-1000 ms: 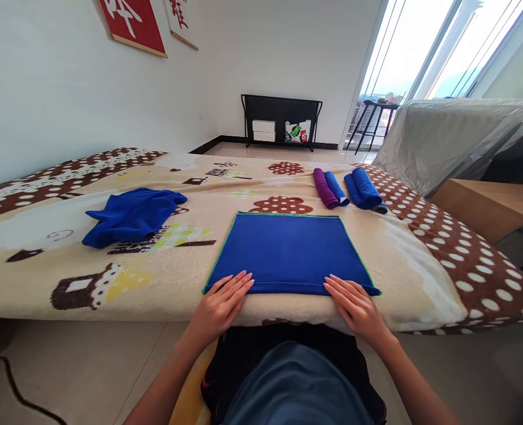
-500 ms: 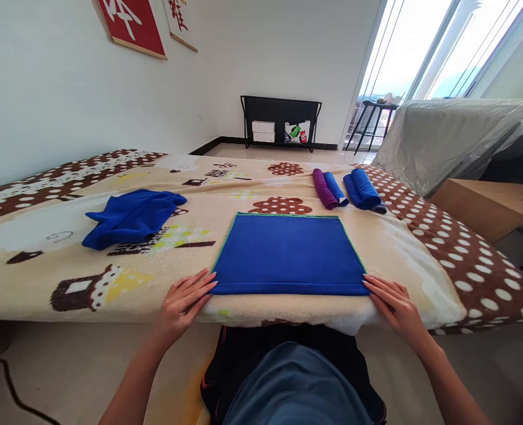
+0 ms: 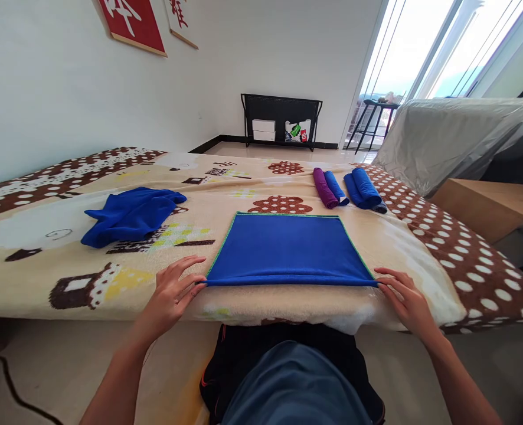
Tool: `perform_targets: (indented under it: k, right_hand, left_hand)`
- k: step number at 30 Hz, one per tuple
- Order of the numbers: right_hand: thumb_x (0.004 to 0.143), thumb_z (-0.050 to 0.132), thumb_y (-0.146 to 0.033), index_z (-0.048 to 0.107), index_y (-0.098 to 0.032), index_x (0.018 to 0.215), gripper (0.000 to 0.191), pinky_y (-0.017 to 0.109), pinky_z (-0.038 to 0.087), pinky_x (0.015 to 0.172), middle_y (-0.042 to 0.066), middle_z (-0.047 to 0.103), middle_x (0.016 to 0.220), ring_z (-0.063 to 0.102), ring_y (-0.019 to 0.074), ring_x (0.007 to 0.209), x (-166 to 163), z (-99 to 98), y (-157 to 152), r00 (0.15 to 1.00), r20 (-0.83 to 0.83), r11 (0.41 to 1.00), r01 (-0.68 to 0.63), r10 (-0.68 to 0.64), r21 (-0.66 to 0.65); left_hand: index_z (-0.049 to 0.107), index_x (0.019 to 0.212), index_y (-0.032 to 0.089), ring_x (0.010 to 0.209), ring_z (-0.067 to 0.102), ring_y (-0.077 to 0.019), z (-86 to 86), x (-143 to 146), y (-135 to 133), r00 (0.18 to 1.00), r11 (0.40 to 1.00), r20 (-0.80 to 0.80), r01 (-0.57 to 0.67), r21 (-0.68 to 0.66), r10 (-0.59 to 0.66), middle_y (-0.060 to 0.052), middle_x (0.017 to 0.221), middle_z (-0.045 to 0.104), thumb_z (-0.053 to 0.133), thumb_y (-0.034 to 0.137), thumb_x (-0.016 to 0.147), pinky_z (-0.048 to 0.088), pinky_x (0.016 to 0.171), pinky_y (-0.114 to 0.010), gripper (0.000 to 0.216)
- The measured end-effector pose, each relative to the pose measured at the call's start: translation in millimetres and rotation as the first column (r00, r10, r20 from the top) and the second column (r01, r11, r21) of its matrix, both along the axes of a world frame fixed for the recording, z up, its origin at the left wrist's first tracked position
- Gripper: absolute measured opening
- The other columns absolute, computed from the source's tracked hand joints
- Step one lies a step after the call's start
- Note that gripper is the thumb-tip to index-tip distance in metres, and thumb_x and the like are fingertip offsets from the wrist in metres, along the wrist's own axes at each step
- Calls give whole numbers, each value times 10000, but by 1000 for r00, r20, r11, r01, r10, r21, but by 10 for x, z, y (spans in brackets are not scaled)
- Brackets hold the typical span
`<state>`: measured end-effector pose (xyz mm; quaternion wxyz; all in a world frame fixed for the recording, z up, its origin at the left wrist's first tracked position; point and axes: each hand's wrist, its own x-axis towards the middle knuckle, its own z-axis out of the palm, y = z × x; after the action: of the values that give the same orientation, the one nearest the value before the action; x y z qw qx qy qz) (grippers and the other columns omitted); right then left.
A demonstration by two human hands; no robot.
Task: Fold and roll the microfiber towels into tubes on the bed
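Blue cloth (image 3: 288, 245) pinched at both near corners, flat beside the near edge of the bed (image 3: 244, 184).
Gripped at 1 end between thumb and fingers of the left hand (image 3: 173, 289), at the other likewise by the right hand (image 3: 405, 298), other fingers loosely spread; drawn straight between, with a narrow fold along the near side. Looks light, thin and soft, probably neither slippery nor fragile, but likely to sag or skew mid-span; best taken at the 2 ends of the fold, with even tension. Farther back, toward the bed's right edge, a purple roll (image 3: 324, 188) and blue rolls (image 3: 365, 188); well to the left, a crumpled cloth (image 3: 135, 215).
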<state>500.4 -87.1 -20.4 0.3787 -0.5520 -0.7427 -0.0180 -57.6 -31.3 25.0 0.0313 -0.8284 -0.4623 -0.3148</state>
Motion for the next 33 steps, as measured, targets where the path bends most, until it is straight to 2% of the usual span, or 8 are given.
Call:
perform_targets:
  k: [8,12,14,16,20,23,26,33]
  right_hand:
    - [994,416,-388,663,-240,891,306,423,434,942,77,615,1268,568,250,1136,-20,43,-63,992,126,988,1,19,-154]
    - [955,496,-372,641,-211,916,220,473,389,920,98,628,1246,568,287,1078,-219,-71,77,938,217,963,261,-271,74]
    - [924,548,-312,643,-195,982,161,485,378,919,120,621,1261,558,309,1087,-439,-104,107,882,191,895,391,-431,215]
    - [908,560,-217,649,-190,1015,142,478,377,924,130,622,1254,560,304,1089,-771,-127,102,865,141,852,424,-481,306]
    - [908,560,-112,657,-219,1028,187,427,394,941,87,675,1123,608,237,1046,-1579,-187,79,980,86,923,141,-182,358]
    - [936,528,-95,626,-224,1174,288,396,421,943,61,702,1121,626,205,1048,-1918,-229,108,997,63,947,-55,37,318]
    - [936,520,-70,560,-223,1331,426,396,436,988,61,684,1230,613,203,1132,-1795,-253,126,992,88,953,-113,92,281]
    - [925,578,-136,527,-291,1413,515,429,455,1028,48,637,1333,615,230,1192,-748,-343,-28,990,111,955,55,-91,290]
  left_hand:
    - [636,887,228,1378,382,-304,-97,-32,-84,990,985,-134,-55,-161,33,-81,1505,438,437,356,971,324,1080,-502,252]
    - [620,874,207,1375,379,-345,-130,209,-22,955,969,-176,-245,-6,240,-117,1514,428,506,284,925,310,1051,-545,146]
    - [624,944,199,1376,383,-358,-141,500,-44,918,922,-114,-368,123,381,-144,1505,434,511,160,892,300,1039,-559,130]
    - [621,1012,195,1364,408,-351,-182,903,-104,918,903,-47,-377,207,394,-157,1485,457,497,62,861,313,1023,-543,237]
    - [625,1028,197,1171,568,-286,-353,1760,-222,996,951,-26,-76,301,88,-138,1279,631,534,88,892,372,956,-465,197]
    - [625,1008,176,990,626,-227,-445,2082,-226,996,945,-28,84,315,-79,-98,1062,703,524,113,930,427,896,-396,142]
    - [612,1090,153,1005,635,-208,-473,1947,-189,990,951,-24,140,274,-139,-91,1065,709,517,93,929,456,920,-366,196]
    - [478,1414,200,1286,557,-238,-612,788,-189,998,964,-56,25,266,-10,-105,1373,612,518,88,915,386,1108,-452,513]
